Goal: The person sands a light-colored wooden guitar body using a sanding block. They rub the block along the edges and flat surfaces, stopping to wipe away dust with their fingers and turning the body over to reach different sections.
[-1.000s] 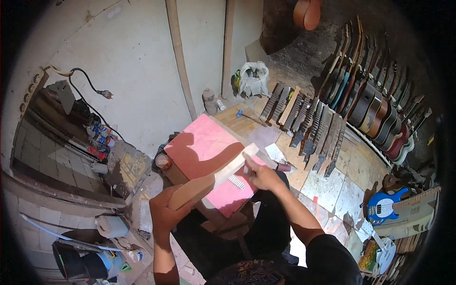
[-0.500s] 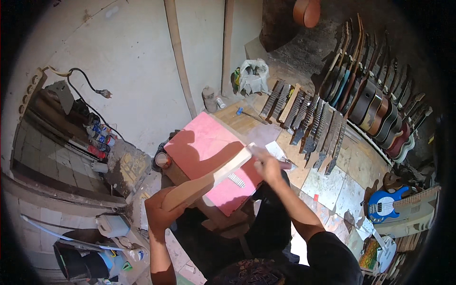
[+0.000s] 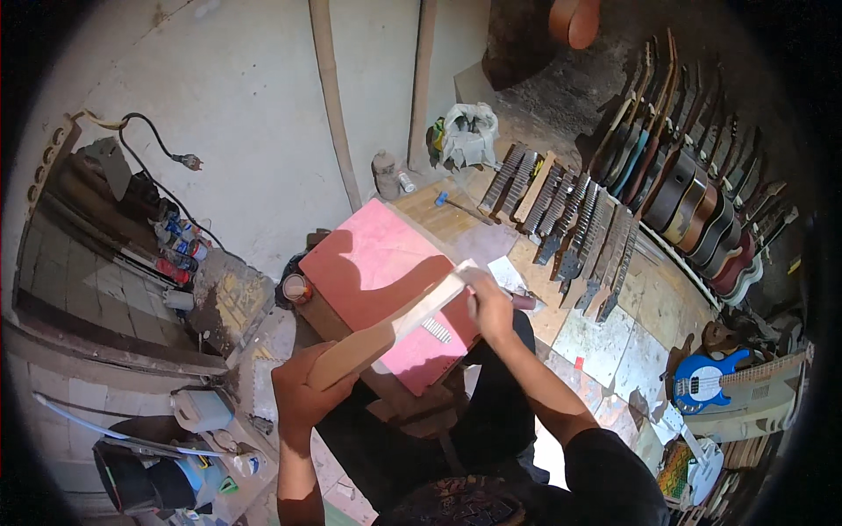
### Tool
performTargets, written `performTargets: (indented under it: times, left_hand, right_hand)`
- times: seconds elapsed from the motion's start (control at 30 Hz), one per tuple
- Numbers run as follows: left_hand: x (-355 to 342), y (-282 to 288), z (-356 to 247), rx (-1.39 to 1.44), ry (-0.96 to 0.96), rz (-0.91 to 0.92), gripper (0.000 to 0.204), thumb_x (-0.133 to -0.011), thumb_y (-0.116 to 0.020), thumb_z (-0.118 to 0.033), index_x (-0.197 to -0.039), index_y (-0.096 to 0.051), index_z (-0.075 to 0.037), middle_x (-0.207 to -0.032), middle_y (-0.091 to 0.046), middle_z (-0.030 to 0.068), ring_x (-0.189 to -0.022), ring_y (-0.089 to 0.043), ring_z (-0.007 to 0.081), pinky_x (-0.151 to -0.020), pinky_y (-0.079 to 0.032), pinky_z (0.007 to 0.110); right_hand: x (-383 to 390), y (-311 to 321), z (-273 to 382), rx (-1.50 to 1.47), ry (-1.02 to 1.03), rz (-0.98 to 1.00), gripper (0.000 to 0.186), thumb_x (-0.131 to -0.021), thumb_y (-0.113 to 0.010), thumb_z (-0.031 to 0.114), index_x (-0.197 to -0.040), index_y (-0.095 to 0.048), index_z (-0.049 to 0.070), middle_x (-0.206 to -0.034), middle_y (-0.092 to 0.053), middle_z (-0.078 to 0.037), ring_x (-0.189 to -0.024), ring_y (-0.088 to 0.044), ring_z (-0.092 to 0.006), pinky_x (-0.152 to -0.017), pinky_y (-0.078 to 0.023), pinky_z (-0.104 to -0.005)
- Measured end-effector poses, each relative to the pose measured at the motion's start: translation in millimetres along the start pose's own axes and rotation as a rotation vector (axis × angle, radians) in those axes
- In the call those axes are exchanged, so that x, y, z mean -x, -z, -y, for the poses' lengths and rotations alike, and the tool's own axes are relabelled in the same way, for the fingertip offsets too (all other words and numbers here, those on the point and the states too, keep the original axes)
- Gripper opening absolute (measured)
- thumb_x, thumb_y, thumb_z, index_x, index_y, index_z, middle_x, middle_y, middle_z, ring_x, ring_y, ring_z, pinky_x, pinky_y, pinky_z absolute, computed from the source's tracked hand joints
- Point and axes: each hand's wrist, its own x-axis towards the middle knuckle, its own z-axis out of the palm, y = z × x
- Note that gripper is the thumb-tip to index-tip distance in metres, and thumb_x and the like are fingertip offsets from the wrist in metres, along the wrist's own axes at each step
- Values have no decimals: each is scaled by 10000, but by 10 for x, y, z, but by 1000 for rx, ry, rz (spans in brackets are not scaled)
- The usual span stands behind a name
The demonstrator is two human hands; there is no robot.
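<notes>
My left hand (image 3: 309, 386) grips the lower-left end of a long pale wooden piece (image 3: 370, 351), shaped like a guitar neck and held slanting up to the right. My right hand (image 3: 487, 302) is closed at its far end; whether it holds the wood or a small item on it is unclear. Beneath, a pink board (image 3: 368, 245) lies on a wooden support, with a small white ridged object (image 3: 437, 330) on it and the wood's shadow across it.
Fretted necks (image 3: 561, 228) lie in a row beyond the board, beside standing guitars (image 3: 684, 210). A blue bass (image 3: 702, 386) rests at right. At left are a can (image 3: 296, 289), a jerrycan (image 3: 200, 408) and black buckets (image 3: 132, 478). A white bag (image 3: 469, 131) stands near bamboo poles (image 3: 333, 105).
My right hand has shifted a little up and right at the wood's far end, its grip changing. The wood and my left hand have moved only slightly.
</notes>
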Motion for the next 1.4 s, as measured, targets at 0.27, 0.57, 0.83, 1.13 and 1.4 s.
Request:
performTargets:
  times: [0.27, 0.57, 0.83, 1.13, 1.4]
  left_hand:
    - [-17, -56, -116, -62, -96, 41, 494, -679, -954, -223, -1110, -789, -44, -1030, -798, 176, -923, -793, 316, -842, -618, 385]
    - [132, -140, -177, -128, -207, 83, 517, -662, -970, -298, -1097, -794, -82, -1068, -803, 122, -1006, -782, 323, -925, -615, 429]
    - [134, -134, -154, -173, -342, 93, 562, -608, -985, -286, -1111, -802, -118, -1058, -802, 138, -962, -785, 343, -897, -617, 440]
    - [178, -118, -64, -166, -331, 94, 583, -585, -973, -308, -1118, -813, -132, -1071, -806, 115, -974, -785, 322, -899, -615, 429]
    - [191, -130, -148, -166, -310, 101, 559, -596, -970, -285, -1109, -814, -129, -1053, -807, 117, -964, -786, 318, -900, -613, 427]
  right_hand:
    - [20, 82, 65, 114, 285, 54, 538, -865, -661, 62, -1392, -681, 169, -1320, -717, -153, -1116, -724, -356, -908, -627, -421]
    - [26, 557, 639, -344, 29, 753, 675, -832, -562, -65, -1469, -647, 141, -1418, -685, -153, -1264, -681, -326, -1100, -517, -377]
    - [211, 520, 693, -609, 122, 806, 653, -891, -631, -15, -1478, -638, 271, -1390, -685, -182, -1186, -701, -360, -1012, -573, -413]
    - [178, 526, 691, -564, 159, 865, 651, -858, -592, -62, -1454, -661, 188, -1469, -661, -89, -1319, -650, -252, -1139, -485, -400]
    - [45, 580, 908, -428, 194, 898, 609, -860, -660, -41, -1421, -689, 193, -1436, -677, -107, -1318, -634, -348, -1125, -500, -405]
